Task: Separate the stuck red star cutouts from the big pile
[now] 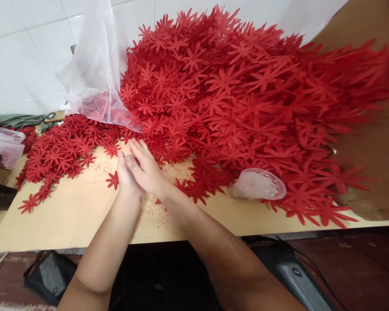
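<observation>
Flowers are lying in heaps on the table.
Left hand and right hand are touching, fingers straight; I can't tell if they're holding anything. Red is showing through the bag. Bare table is reaching the front edge.

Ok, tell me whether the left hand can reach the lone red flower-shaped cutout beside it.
Probably yes: though the left hand is held against the right hand, the lone red flower-shaped cutout lies close beside it on the pale yellow tabletop, with nothing visibly in between.
</observation>
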{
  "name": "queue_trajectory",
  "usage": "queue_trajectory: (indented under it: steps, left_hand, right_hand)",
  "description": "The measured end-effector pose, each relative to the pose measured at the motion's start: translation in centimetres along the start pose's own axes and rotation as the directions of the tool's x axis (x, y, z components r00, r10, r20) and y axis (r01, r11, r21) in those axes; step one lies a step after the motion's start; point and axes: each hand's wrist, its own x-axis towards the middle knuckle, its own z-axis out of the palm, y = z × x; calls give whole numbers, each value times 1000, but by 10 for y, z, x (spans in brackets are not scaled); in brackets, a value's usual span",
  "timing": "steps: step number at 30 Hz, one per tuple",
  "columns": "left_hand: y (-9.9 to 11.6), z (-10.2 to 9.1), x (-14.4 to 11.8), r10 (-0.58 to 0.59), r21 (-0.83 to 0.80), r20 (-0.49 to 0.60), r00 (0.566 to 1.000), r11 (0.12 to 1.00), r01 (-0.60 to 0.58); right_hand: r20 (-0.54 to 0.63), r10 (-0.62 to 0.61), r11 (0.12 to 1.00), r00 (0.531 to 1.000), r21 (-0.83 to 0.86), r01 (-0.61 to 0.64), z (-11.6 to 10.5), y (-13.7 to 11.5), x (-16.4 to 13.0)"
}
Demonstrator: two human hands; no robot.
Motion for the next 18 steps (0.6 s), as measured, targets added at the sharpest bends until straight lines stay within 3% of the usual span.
queue_trajectory:
  steps: [4,7,10,12,15,18]
  left_hand:
    - [-3,20,-16,-132,-72,22,991,988,133]
    - [-5,15,-15,-146,-23,12,989,989,147]
    - [-7,4,-9,-163,36,20,986,986,163]
    - [-7,-1,-5,-173,78,5,985,982,172]
    - [-3,-5,-2,-175,121,-36,984,977,178]
    - [1,-5,1,-179,113,-52,982,976,184]
  right_hand:
    - [-290,39,998,956,-32,-51,-20,22,35]
    - [-300,99,995,949,24,-96,-31,32,43]
    - [-275,114,993,955,29,-110,-49,24,34]
    - [-281,79,994,957,-47,-95,-73,12,19]
    - [-320,46,966,946,-227,-124,-127,0,-14]
    - [-280,221,887,934,-341,-311,-184,3,-51]
